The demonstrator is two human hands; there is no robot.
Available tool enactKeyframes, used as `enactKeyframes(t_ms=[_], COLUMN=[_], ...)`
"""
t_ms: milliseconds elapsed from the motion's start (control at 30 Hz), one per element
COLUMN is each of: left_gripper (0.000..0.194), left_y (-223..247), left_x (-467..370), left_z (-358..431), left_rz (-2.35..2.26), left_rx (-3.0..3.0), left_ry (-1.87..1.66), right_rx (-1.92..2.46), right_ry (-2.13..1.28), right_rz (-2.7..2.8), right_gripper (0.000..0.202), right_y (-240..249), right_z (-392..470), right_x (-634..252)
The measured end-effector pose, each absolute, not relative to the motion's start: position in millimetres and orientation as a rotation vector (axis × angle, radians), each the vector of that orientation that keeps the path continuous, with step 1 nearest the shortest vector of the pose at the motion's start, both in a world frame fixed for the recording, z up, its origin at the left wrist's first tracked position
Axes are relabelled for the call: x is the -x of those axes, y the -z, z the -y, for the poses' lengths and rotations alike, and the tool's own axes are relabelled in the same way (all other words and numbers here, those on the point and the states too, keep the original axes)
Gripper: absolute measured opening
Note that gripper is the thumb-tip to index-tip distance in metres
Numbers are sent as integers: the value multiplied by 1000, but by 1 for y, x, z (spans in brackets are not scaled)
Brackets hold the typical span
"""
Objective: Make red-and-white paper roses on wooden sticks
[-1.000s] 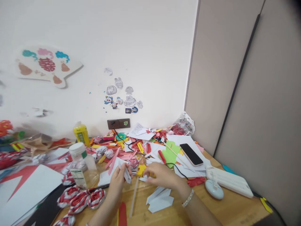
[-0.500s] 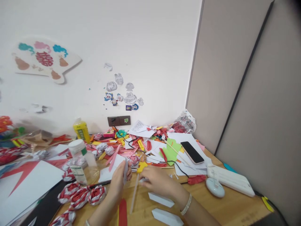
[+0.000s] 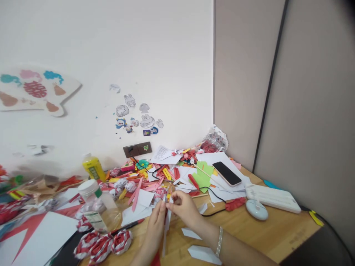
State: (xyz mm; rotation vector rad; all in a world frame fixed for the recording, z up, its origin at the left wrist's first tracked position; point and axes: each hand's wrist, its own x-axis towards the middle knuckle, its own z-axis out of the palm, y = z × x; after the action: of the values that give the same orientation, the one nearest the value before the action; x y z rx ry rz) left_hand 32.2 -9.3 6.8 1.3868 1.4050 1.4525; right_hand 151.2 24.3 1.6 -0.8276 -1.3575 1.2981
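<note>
My left hand (image 3: 156,221) and my right hand (image 3: 183,207) meet low in the middle of the view, over the desk. Between them is a narrow folded strip of white paper (image 3: 168,218); the left fingers close on its side and the right thumb and forefinger pinch near its top. A thin pale stick (image 3: 164,242) extends below the strip; whether a hand holds it too I cannot tell. White pointed paper pieces (image 3: 204,254) lie by my right forearm. Red-and-white twisted paper flowers (image 3: 101,248) sit left of my left wrist.
A clear jar with a white lid (image 3: 88,186) and a yellow bottle (image 3: 94,168) stand at left. Coloured paper scraps (image 3: 144,177) heap along the wall. At right lie a black-screened phone (image 3: 226,173), a white mouse (image 3: 257,210) and a white keyboard (image 3: 273,198).
My hands have come together at the white paper strip; before, they were apart with the stick between them. The yellow piece by my right fingers is no longer visible. The view has turned right.
</note>
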Motion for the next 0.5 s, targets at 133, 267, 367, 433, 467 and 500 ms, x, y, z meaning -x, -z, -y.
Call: enactKeyframes(t_ms=[133, 267, 367, 433, 467, 500], left_gripper=[37, 36, 42, 46, 48, 49], left_y=[-5, -8, -9, -10, -10, -10], left_x=[-34, -34, -29, -24, -23, -21], left_z=[10, 10, 7, 3, 1, 0], left_rz=[-1384, -1347, -1419, -1446, -1450, -1456], left_rx=[-1446, -1611, -1627, -1594, -1562, -1527], left_ry=[-1379, -1329, -1382, -1431, -1457, -1485], right_rx=[778, 774, 932, 1230, 1433, 1519], right_ry=[-1398, -1325, -903, -498, -322, -262], right_rz=[1244, 1325, 1516, 1622, 1672, 1667], right_gripper=[28, 21, 12, 19, 22, 24], right_y=[-4, -13, -24, -32, -35, -37], right_z=[-20, -22, -33, -45, -51, -58], right_x=[-149, -153, -173, -197, -211, -224])
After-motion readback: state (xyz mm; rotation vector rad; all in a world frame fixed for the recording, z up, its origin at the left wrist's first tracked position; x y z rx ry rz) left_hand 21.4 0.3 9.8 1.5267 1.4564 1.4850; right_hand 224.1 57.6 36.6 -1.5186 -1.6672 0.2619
